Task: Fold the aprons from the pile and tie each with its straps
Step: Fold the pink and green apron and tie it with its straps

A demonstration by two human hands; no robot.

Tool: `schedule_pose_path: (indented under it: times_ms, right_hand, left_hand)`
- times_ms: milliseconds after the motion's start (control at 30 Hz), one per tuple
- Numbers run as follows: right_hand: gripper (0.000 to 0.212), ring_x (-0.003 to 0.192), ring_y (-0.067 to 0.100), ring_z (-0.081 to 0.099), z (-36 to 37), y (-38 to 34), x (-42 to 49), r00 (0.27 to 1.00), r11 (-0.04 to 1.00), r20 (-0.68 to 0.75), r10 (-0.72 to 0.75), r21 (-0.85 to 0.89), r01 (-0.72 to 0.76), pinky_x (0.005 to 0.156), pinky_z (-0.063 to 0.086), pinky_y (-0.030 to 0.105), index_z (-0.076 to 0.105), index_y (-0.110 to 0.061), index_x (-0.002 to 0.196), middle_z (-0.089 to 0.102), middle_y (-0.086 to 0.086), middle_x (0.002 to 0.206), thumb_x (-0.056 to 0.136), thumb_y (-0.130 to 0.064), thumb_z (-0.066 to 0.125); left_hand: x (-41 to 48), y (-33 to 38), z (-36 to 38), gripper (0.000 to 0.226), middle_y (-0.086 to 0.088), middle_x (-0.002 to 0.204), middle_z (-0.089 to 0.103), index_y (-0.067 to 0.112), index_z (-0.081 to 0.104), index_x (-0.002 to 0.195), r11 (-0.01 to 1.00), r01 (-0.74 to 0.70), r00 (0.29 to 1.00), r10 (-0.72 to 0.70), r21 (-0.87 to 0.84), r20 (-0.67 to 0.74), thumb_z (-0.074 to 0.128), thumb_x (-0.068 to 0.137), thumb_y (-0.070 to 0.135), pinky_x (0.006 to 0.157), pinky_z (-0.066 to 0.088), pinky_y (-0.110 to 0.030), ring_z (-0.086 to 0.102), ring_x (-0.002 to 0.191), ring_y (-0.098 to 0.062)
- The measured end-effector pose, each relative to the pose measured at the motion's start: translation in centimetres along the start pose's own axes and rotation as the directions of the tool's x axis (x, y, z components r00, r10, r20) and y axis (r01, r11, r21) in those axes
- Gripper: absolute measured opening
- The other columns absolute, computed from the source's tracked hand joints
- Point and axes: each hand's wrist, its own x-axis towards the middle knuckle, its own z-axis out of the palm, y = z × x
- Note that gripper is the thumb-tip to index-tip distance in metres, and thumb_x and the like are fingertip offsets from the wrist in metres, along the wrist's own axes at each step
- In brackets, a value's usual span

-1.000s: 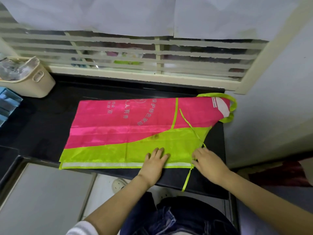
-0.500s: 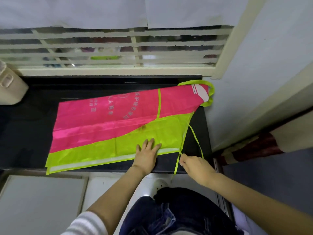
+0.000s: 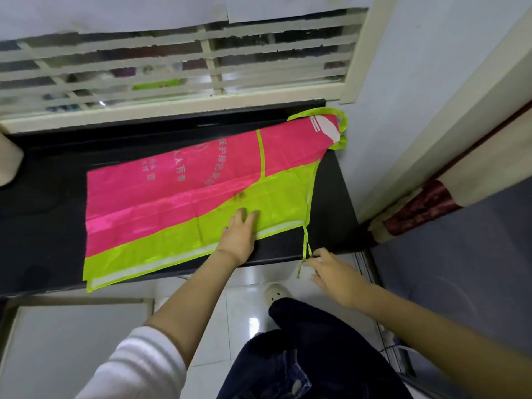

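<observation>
A pink and lime-green apron point(image 3: 178, 197) lies folded lengthwise on the black counter point(image 3: 43, 226), its neck loop point(image 3: 342, 125) at the far right by the wall. My left hand point(image 3: 240, 236) presses flat on the green part near the front edge, fingers straight. A thin green waist strap point(image 3: 306, 240) runs from the apron's right corner down over the counter's front edge. My right hand point(image 3: 331, 269) pinches that strap just below the counter edge, and the strap's end dangles beneath the fingers.
A barred window point(image 3: 172, 67) runs behind the counter. A cream basket point(image 3: 8, 159) sits at the far left edge. A white wall and door frame point(image 3: 417, 125) close in on the right. White floor tiles point(image 3: 247, 306) and my shoe show below the counter.
My right hand has slid along the strap from the apron's right corner down past the counter edge, drawing it straight. The left hand stays pressed on the green part. The camera turned right.
</observation>
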Motion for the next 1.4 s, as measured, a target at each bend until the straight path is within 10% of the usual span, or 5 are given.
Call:
schedule_pose_path:
  times_ms: [200, 667, 933, 1100, 1400]
  right_hand:
    - [0.036, 0.116, 0.022, 0.046, -2.6, 0.5, 5.0, 0.958, 0.996, -0.285, 0.041, 0.091, -0.015, 0.089, 0.045, 0.033, 0.045, -0.012, 0.131, 0.043, 0.007, 0.128, 0.096, -0.017, 0.050]
    - [0.027, 0.116, 0.023, 0.043, -5.2, 2.1, 11.9, 0.979, 0.971, -0.156, -0.132, -0.220, 0.095, 0.084, 0.044, 0.033, 0.053, -0.018, 0.120, 0.048, 0.004, 0.121, 0.094, -0.012, 0.048]
    - [0.028, 0.071, 0.031, 0.060, -7.2, 2.3, 11.2, 0.812, 0.950, -0.497, -0.306, -0.101, 0.296, 0.055, 0.048, 0.032, 0.068, -0.006, 0.084, 0.056, 0.010, 0.078, 0.064, 0.014, 0.071]
    - [0.046, 0.072, 0.023, 0.061, -4.8, 3.6, 10.4, 0.875, 0.936, -0.339, -0.346, -0.190, 0.296, 0.051, 0.045, 0.026, 0.068, -0.013, 0.084, 0.057, 0.003, 0.079, 0.050, 0.016, 0.078]
    - [0.021, 0.092, 0.015, 0.038, -4.0, 4.1, 11.2, 0.973, 0.974, -0.047, -0.225, -0.026, 0.224, 0.070, 0.029, 0.024, 0.054, -0.005, 0.104, 0.036, -0.001, 0.096, 0.089, 0.005, 0.045]
  left_hand:
    - [-1.8, -3.4, -0.1, 0.049, -0.011, 0.133, 0.035, 0.016, 0.032, 0.138, 0.982, 0.149, 0.986, -0.139, 0.115, -0.090, 0.050, 0.093, 0.019, 0.097, 0.031, -0.039, 0.033, 0.124, -0.030]
    - [-2.3, -5.7, -0.2, 0.037, -0.009, 0.131, 0.039, 0.012, 0.037, 0.130, 0.939, 0.255, 0.966, -0.242, 0.230, -0.087, 0.043, 0.094, 0.008, 0.086, 0.040, -0.037, 0.039, 0.117, -0.030]
    - [-2.0, -6.1, -2.1, 0.012, -0.005, 0.079, 0.051, 0.016, 0.054, 0.078, 0.995, -0.016, 0.863, 0.064, 0.099, -0.502, 0.051, 0.070, 0.007, 0.063, 0.019, -0.034, 0.040, 0.077, -0.022]
    - [-3.0, -6.2, 0.4, 0.026, -0.004, 0.083, 0.060, 0.016, 0.062, 0.085, 0.990, -0.005, 0.963, 0.043, 0.141, -0.266, 0.075, 0.065, 0.004, 0.068, 0.040, -0.040, 0.058, 0.081, -0.028]
    - [-3.5, -6.6, 1.5, 0.029, 0.000, 0.106, 0.045, 0.018, 0.050, 0.100, 0.998, -0.040, 0.995, 0.043, 0.039, -0.091, 0.051, 0.084, -0.006, 0.102, 0.028, -0.039, 0.038, 0.109, -0.021]
